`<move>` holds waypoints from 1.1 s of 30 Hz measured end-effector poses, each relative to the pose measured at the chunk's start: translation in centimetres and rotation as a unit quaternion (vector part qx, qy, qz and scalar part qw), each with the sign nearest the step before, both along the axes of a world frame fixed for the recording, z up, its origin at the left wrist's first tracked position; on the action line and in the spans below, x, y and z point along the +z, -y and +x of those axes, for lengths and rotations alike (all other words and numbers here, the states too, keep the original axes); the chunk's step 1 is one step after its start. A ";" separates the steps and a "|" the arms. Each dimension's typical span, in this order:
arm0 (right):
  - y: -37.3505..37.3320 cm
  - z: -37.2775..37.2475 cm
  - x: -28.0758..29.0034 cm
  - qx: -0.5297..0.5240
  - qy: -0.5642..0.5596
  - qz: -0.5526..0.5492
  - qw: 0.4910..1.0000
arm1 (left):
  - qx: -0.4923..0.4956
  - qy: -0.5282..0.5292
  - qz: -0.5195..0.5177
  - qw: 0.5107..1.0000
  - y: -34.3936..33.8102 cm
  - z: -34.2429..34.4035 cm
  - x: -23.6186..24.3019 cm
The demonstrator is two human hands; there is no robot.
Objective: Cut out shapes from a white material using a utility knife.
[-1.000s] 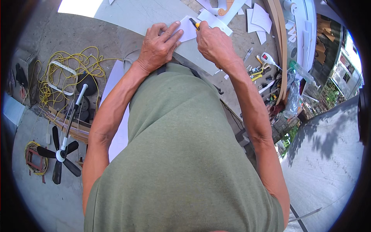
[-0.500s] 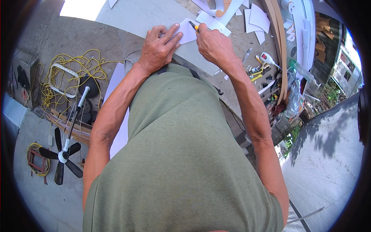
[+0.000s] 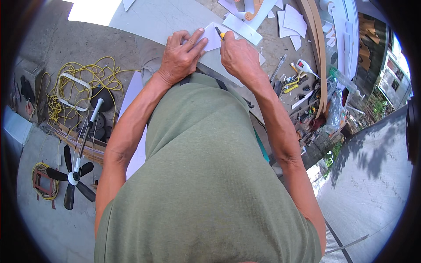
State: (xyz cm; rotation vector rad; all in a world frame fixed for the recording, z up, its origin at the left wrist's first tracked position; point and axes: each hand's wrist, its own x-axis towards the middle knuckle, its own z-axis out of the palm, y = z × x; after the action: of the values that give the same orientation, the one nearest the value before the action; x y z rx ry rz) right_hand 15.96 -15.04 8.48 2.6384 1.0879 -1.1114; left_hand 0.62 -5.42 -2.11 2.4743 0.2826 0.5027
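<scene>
In my right hand (image 3: 240, 59) is a utility knife (image 3: 220, 33) with a yellow and black body, its tip pointing forward at a white sheet piece (image 3: 212, 37). My fingers wrap round the knife's handle and hide most of it. My left hand (image 3: 180, 58) lies on the left edge of the same piece, fingers apart, fingertips pressing it down. Under both is a large grey-white board (image 3: 162, 19). A pale rectangular strip (image 3: 244, 29) lies just beyond the knife.
White offcuts (image 3: 293, 23) and curved white pieces lie at the far right. A hot glue gun (image 3: 304, 65), yellow-handled pliers (image 3: 291, 87) and small tools are scattered right of my forearm. On the left are a tangled yellow cord (image 3: 103, 79) and a black-bladed fan (image 3: 73, 177).
My right hand has drawn the knife slightly back toward me and to the left. My left hand stays nearly where it was on the white piece.
</scene>
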 end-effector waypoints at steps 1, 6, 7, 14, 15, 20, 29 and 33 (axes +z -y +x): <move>0.2 0.1 -0.3 -0.001 0.001 0.001 1.000 | -0.001 0.001 -0.005 1.000 -0.1 0.0 0.0; -0.2 1.3 0.3 -0.143 -0.135 -0.032 0.980 | -0.004 0.005 -0.023 1.000 -0.4 -0.2 0.1; -0.3 1.4 0.5 -0.143 -0.134 -0.032 0.980 | -0.009 0.006 -0.039 0.999 -0.4 -0.3 0.2; -0.9 4.0 1.2 -0.085 -0.187 -0.041 0.978 | -0.109 -0.023 -0.114 0.987 -0.6 -0.6 1.4; -1.3 3.9 1.8 -0.131 -0.201 -0.079 0.968 | -0.110 -0.025 -0.116 0.987 -0.4 -0.8 1.4; -0.7 2.9 1.0 -0.060 -0.191 -0.083 0.976 | -0.141 -0.047 -0.118 0.982 -0.5 -0.7 1.4; 1.9 -0.9 -2.4 -0.143 -0.080 0.036 0.986 | -0.145 -0.037 -0.094 0.984 -0.1 -0.7 0.7; 2.0 -1.5 -3.0 -0.113 -0.043 0.057 0.991 | -0.156 -0.026 -0.077 0.984 -0.1 -0.5 0.4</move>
State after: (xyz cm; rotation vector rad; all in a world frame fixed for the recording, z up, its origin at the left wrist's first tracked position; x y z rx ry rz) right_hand 14.45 -17.07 5.47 2.8874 0.9068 -1.2497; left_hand 0.08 -5.31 -1.68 2.3234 -0.0469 0.2729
